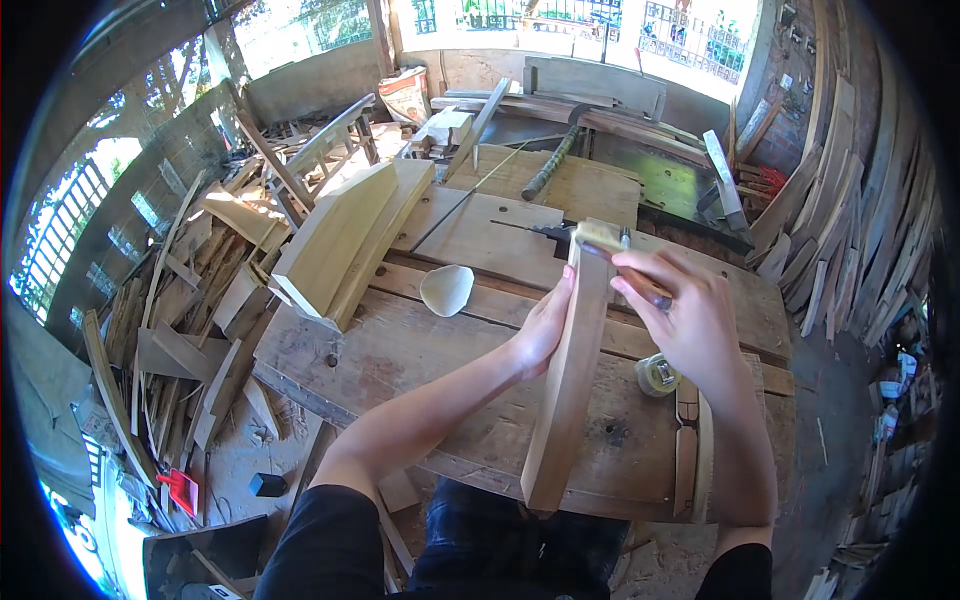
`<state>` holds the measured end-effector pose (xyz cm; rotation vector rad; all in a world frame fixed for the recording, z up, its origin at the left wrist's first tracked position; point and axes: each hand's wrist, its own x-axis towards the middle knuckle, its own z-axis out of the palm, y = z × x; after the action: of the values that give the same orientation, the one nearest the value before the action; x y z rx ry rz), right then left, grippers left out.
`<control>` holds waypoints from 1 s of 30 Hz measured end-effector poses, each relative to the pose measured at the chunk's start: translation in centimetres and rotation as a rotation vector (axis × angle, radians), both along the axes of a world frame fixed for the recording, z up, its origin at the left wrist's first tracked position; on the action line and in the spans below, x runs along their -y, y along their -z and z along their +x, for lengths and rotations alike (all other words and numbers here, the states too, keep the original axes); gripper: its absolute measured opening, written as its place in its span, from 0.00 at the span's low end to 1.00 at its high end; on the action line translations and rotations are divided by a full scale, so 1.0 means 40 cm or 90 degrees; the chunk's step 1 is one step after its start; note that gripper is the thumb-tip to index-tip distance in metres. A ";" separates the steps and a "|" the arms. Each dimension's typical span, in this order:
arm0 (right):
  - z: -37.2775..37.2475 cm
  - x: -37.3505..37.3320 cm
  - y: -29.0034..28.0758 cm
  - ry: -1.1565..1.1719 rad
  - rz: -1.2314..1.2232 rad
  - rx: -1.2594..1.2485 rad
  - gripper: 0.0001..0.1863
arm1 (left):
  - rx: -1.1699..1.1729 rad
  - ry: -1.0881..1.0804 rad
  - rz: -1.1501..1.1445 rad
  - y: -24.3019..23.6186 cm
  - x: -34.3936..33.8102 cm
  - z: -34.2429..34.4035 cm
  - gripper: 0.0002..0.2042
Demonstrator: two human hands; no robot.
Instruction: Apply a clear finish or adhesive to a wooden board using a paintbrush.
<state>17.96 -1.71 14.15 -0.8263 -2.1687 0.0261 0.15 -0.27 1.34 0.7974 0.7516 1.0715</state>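
A long squared wooden beam (pixel 571 400) slants away from me, its near end at the bench's front edge. My left hand (pixel 545 325) is closed around its left side, fingers partly hidden behind the wood. Higher up, my right hand (pixel 677 305) grips the handle of a flat brush (pixel 600 238), whose pale bristle end lies against the beam's far end. To the left of the beam sits a small whitish bowl (pixel 447 290) with an uneven rim. Beside my right forearm is a round, clear yellowish roll or jar (pixel 657 375); I cannot tell which.
Thick pale boards (pixel 345 240) stand on the left of the workbench (pixel 400 365). A long wrapped bar (pixel 552 160) and a plywood sheet (pixel 600 190) lie at the back. Scrap wood (pixel 215 290) piles up at left; planks (pixel 840 190) lean at right. A narrow wooden tool (pixel 686 450) lies near my right forearm.
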 end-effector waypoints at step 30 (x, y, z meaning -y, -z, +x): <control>0.023 0.056 -0.038 -0.335 -0.437 0.195 0.05 | 0.052 -0.252 -0.010 0.033 -0.102 -0.121 0.32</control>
<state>18.89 -3.94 15.66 -0.6089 -2.6489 1.0115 -4.71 3.80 0.01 0.5999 0.8677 1.4408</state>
